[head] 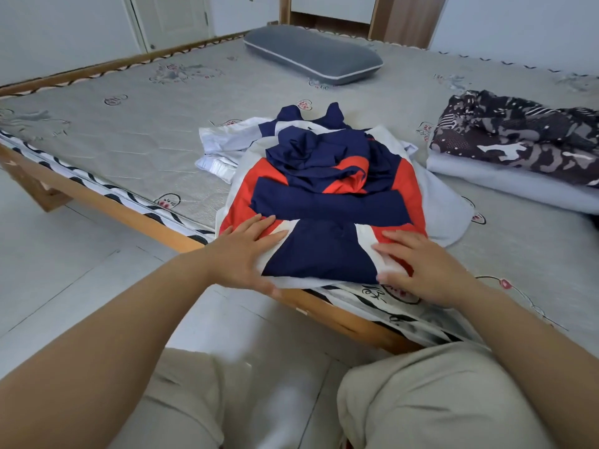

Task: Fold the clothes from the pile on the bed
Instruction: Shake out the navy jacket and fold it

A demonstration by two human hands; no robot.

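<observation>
- Pressing down on the near end of a navy, red and white garment, both hands lie flat on it at the near edge of the bed.
- The left hand rests on the left corner, its fingers straight and slightly spread; the right hand rests on the right corner, its fingers also straight and a little apart. Neither hand pinches the cloth.
- This garment looks partly folded: the near part is flat, but the far part is bunched up.
- It lies on top of the pile of white clothes, which seem not folded yet.
- At the far right, a dark patterned garment sits on a pale folded piece; I judge these as the finished stack.
- So some work is done, and the garment in hand plus the white pieces are left.
- A grey pillow lies at the far side.
- No brand or label is readable; the marks printed on the mattress edge are too unclear to read.
</observation>
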